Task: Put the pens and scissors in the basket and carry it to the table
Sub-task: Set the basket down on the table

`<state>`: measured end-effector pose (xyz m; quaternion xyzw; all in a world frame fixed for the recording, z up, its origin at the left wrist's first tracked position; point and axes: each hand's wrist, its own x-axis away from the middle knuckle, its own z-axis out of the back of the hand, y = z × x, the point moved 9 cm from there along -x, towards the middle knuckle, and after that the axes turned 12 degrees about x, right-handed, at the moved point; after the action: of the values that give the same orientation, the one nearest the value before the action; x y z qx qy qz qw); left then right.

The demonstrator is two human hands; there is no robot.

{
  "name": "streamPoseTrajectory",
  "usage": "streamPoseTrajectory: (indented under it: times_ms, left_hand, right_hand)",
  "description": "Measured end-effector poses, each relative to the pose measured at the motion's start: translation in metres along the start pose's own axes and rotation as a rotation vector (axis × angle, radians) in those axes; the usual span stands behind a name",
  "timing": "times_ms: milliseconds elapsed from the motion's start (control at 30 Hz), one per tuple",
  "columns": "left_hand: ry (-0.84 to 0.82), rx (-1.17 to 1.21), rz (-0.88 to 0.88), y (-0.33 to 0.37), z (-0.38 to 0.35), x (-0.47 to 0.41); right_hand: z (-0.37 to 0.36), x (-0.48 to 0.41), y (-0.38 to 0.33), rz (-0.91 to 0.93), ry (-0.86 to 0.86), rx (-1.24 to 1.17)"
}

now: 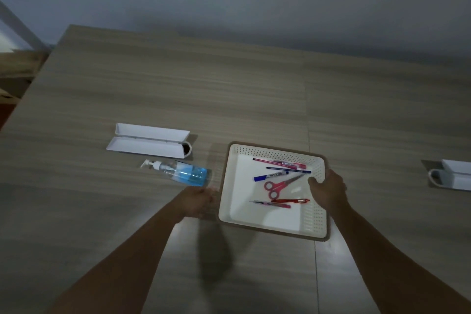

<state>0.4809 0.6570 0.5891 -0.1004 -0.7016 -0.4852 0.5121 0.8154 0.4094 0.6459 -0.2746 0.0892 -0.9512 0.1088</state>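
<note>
A white perforated basket point(237, 214) rests on the wooden table point(178, 79), right of centre. Inside it lie red-handled scissors point(276, 187) and several pens, among them a blue marker point(270, 176) and a red pen point(290, 201). My right hand point(328, 191) grips the basket's right wall, thumb inside the rim. My left hand point(198, 201) is at the basket's left wall, blurred, fingers against or just off the side; I cannot tell whether it grips.
A clear spray bottle with blue liquid point(178, 172) lies on its side left of the basket, close to my left hand. Behind it is an open white case point(150, 141). Another white case point(453, 177) sits at the right edge.
</note>
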Motion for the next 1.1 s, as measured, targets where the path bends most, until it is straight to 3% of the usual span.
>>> streamPoseTrajectory:
  times_ms: [133, 333, 467, 633, 867, 1100]
  left_hand:
    - [0.174, 0.177, 0.146, -0.020, 0.077, -0.009]
    - [0.390, 0.483, 0.064, -0.026, 0.159, -0.036]
    - [0.328, 0.732, 0.024, -0.029, 0.163, -0.054]
    - [0.148, 1.009, -0.038, -0.019, 0.153, -0.059]
    - [0.094, 0.947, -0.060, -0.024, 0.147, -0.024]
    - [0.155, 0.660, -0.384, 0.040, 0.123, 0.003]
  right_hand:
    - [-0.004, 0.024, -0.086, 0.227, 0.065, 0.037]
    - [-0.073, 0.076, -0.218, 0.604, -0.102, 0.065]
    - [-0.135, 0.116, -0.273, 0.690, -0.325, 0.172]
    - [-0.187, 0.140, -0.292, 0.696, -0.420, 0.296]
    - [-0.201, 0.151, -0.275, 0.638, -0.436, 0.329]
    - [-0.177, 0.147, -0.259, 0.574, -0.387, 0.200]
